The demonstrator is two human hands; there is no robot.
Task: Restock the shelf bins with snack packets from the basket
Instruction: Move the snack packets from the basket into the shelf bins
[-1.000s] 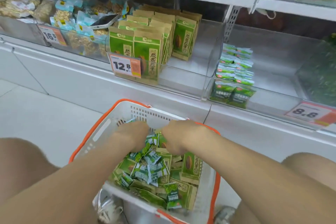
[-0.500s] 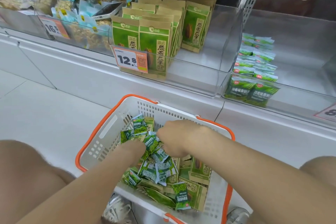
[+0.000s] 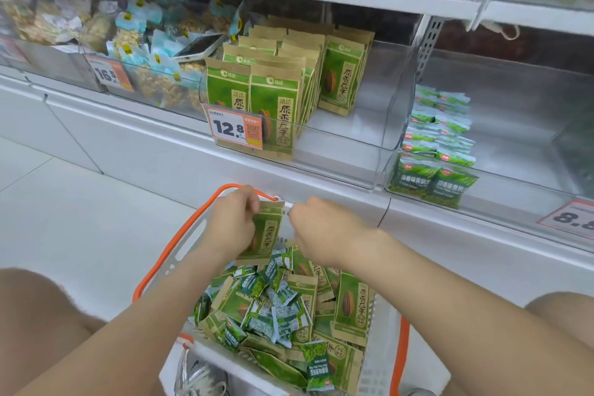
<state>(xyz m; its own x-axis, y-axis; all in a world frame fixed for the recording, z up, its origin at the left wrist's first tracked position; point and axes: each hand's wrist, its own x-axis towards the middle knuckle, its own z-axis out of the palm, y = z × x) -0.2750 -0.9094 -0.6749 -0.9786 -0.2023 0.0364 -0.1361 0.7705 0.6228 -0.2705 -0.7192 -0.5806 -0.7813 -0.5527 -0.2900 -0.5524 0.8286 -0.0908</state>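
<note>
Gripping upright green-tan packet (image 3: pixel 266 235), left hand (image 3: pixel 232 227), above basket (image 3: pixel 403 350).

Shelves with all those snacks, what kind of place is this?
Most likely a shop, in a snack aisle. Clear shelf bins hold rows of green packets, price tags like 12.8 hang on them, and a shopping basket of packets sits below. The left hand holds one packet.

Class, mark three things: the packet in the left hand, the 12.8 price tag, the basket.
Held packet (image 3: pixel 268 235), head view, its green front.
12.8 price tag (image 3: pixel 226 128), head view, the printed digits.
Basket (image 3: pixel 401 350), head view, its orange right rim.
</note>
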